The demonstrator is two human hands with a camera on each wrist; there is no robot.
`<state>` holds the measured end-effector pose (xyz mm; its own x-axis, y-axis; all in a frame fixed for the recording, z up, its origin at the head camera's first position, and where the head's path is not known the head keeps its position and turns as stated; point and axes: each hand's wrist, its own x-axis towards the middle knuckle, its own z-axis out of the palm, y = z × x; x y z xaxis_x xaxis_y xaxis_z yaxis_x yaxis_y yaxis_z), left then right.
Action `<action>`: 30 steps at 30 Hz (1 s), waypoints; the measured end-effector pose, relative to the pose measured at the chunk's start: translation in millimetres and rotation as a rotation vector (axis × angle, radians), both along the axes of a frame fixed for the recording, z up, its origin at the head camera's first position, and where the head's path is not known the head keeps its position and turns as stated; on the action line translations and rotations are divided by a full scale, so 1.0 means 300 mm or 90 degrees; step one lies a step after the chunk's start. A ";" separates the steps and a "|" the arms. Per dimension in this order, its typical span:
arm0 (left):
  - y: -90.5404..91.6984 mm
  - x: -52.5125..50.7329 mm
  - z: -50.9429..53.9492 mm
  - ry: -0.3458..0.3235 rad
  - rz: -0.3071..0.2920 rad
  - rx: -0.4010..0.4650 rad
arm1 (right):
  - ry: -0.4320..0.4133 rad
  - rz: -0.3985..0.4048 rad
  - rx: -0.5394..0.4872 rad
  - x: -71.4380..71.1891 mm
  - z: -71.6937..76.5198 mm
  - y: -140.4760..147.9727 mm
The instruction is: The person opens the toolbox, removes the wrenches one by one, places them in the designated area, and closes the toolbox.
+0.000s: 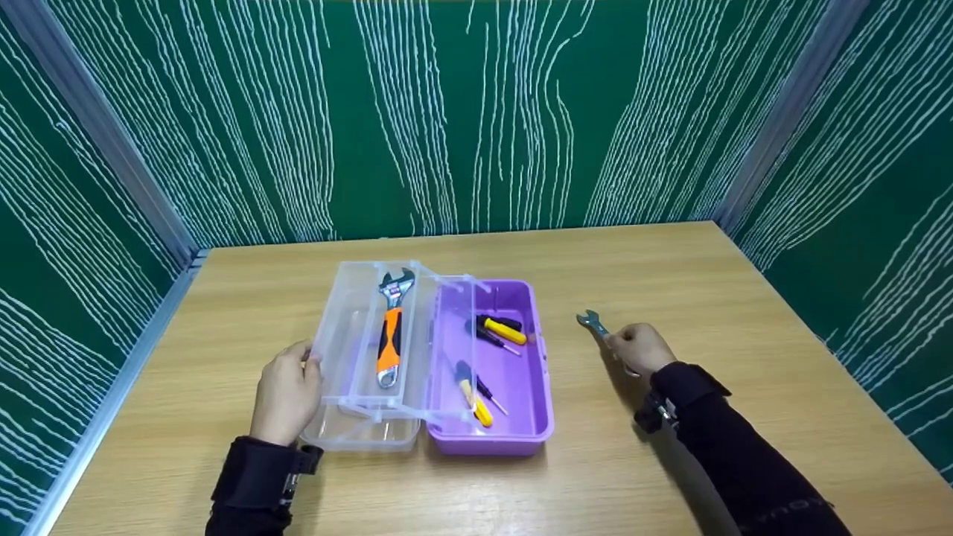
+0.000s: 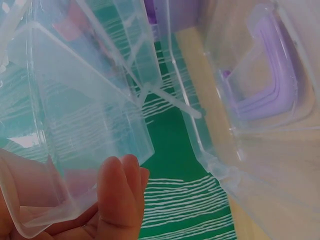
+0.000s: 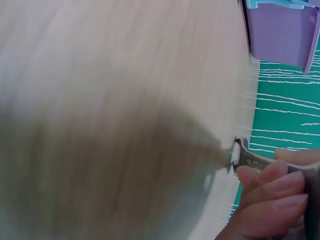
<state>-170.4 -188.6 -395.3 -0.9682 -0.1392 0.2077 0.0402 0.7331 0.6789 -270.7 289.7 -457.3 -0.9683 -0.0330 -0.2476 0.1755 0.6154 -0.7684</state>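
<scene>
Wrench (image 1: 598, 327) in my right hand (image 1: 643, 348): its shaft is clamped between my thumb and curled fingers, and the forked end pokes out past them, pointing away from me. It is over the table (image 1: 648, 272), to the right of the purple box (image 1: 488, 446) and well apart from it. Whether the forked end touches the wood, I cannot tell.

With my left hand (image 1: 287, 393) I grip the clear tray (image 1: 350, 298) by its left edge. The tray is folded out left of the box, above the clear lid (image 1: 361, 439), and an orange wrench (image 1: 389, 346) lies lengthwise in it. Screwdrivers (image 1: 505, 332) lie inside the box.

By my reading, the step in hand is a two-handed one: tool grasped on the right, tray held aside on the left. Shifting the wrench next would call for a firm pinch, a lift clear of the wood, and a tray steady enough that the orange wrench doesn't slide.
</scene>
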 end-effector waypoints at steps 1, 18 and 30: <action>0.000 0.000 0.000 0.000 0.001 0.000 | 0.002 0.005 0.007 0.001 0.004 0.001; 0.000 0.002 -0.003 0.000 0.006 -0.008 | 0.026 -0.005 0.159 0.031 -0.003 -0.033; -0.001 -0.007 -0.007 -0.008 0.009 -0.009 | -0.005 0.006 0.189 0.018 -0.004 -0.031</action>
